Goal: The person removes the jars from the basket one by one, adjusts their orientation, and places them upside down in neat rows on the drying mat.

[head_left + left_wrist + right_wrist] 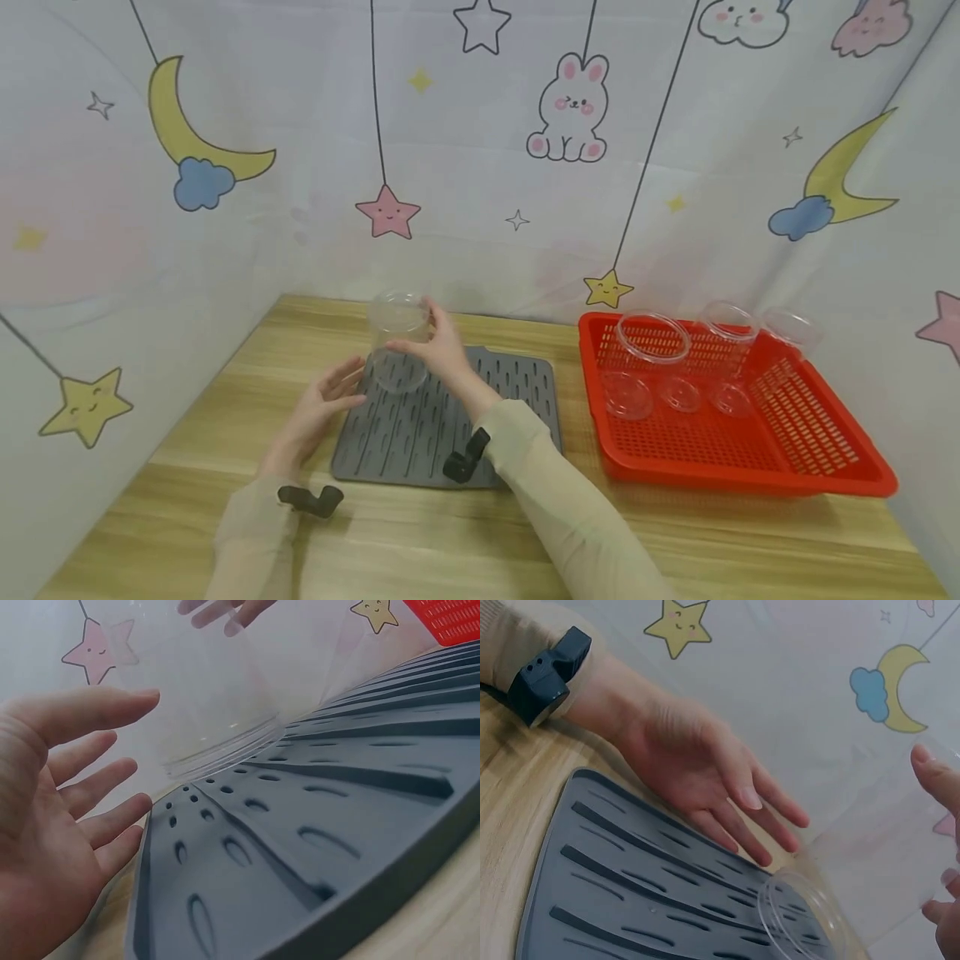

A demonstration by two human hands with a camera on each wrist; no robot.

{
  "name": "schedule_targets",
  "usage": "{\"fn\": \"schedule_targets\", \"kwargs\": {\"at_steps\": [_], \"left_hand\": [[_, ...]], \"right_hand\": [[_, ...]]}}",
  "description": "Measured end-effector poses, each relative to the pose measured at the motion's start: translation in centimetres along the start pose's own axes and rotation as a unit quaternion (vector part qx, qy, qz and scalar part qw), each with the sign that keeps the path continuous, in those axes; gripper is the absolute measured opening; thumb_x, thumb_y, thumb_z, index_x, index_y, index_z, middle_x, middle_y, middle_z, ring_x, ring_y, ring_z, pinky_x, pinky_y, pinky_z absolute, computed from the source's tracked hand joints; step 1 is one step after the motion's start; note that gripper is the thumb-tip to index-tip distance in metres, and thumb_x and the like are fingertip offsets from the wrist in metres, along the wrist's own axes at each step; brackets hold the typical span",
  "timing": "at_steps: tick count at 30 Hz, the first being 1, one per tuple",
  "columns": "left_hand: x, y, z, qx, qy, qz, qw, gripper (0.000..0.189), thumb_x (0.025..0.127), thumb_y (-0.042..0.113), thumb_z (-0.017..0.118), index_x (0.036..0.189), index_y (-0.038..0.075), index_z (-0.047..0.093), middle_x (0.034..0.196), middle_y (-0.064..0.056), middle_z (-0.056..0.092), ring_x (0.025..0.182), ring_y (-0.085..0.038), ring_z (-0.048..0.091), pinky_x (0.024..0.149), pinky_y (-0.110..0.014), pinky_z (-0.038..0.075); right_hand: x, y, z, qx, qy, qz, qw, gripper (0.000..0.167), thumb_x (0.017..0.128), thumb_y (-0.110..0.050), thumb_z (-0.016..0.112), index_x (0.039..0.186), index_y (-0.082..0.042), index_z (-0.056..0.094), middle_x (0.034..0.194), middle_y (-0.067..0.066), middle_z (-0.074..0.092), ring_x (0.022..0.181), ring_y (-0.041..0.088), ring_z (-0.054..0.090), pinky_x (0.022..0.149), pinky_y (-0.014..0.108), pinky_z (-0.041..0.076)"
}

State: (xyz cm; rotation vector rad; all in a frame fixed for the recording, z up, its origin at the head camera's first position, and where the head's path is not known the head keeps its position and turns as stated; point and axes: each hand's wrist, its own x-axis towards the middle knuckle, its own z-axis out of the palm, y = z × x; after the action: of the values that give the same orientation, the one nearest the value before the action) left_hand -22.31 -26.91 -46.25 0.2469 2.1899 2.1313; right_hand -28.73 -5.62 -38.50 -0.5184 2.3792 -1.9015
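Note:
A clear cylindrical container [400,371] is at the far left corner of the grey ridged drying mat [442,442]. My right hand [442,346] grips its upper side, thumb in front and fingers behind. In the left wrist view, the container's ringed lower edge [225,754] is at the mat's surface; I cannot tell whether they touch. My left hand [318,412], fingers spread and relaxed, is just left of the container and apart from it. From the right wrist, the left hand's palm [682,761] shows beyond the mat, holding nothing.
A red perforated basket [750,475] stands on the wooden table [420,550] to the right, with several clear containers in it, including one with a wide rim [652,360]. Behind the table hangs a white curtain [480,150] printed with stars and moons.

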Motion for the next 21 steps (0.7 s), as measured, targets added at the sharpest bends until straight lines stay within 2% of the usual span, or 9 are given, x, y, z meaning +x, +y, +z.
{"fn": "schedule_targets", "kwargs": {"at_steps": [7,15,21], "left_hand": [[0.04,-0.21,0.03,0.008,0.005,-0.008,0.9999,0.073,0.091,0.001,0.06,0.153,-0.001,0.02,0.16,-0.023,0.018,0.148,-0.04,0.019,0.12,-0.05,0.019],[-0.07,-0.35,0.21,0.007,0.005,-0.016,0.9998,0.073,0.092,0.002,0.06,0.153,-0.001,0.02,0.161,-0.021,0.018,0.148,-0.04,0.019,0.12,-0.054,0.017],[0.05,-0.47,0.07,0.018,0.013,-0.006,0.9997,0.071,0.092,0.0,0.06,0.152,-0.003,0.022,0.16,-0.023,0.02,0.147,-0.041,0.021,0.12,-0.053,0.018]], "right_hand": [[0.33,0.25,0.32,-0.044,-0.015,-0.007,0.9989,0.091,0.084,-0.023,0.078,0.155,-0.007,0.024,0.155,0.016,0.034,0.141,0.032,0.037,0.112,0.046,0.04],[0.34,0.14,0.2,-0.057,-0.029,0.016,0.9978,0.097,0.083,-0.03,0.079,0.156,-0.011,0.019,0.157,0.014,0.031,0.143,0.033,0.034,0.112,0.051,0.038],[0.03,-0.02,-0.22,-0.053,-0.03,0.021,0.9979,0.105,0.079,-0.027,0.082,0.158,-0.014,0.014,0.16,0.01,0.027,0.146,0.029,0.029,0.115,0.054,0.033]]}}
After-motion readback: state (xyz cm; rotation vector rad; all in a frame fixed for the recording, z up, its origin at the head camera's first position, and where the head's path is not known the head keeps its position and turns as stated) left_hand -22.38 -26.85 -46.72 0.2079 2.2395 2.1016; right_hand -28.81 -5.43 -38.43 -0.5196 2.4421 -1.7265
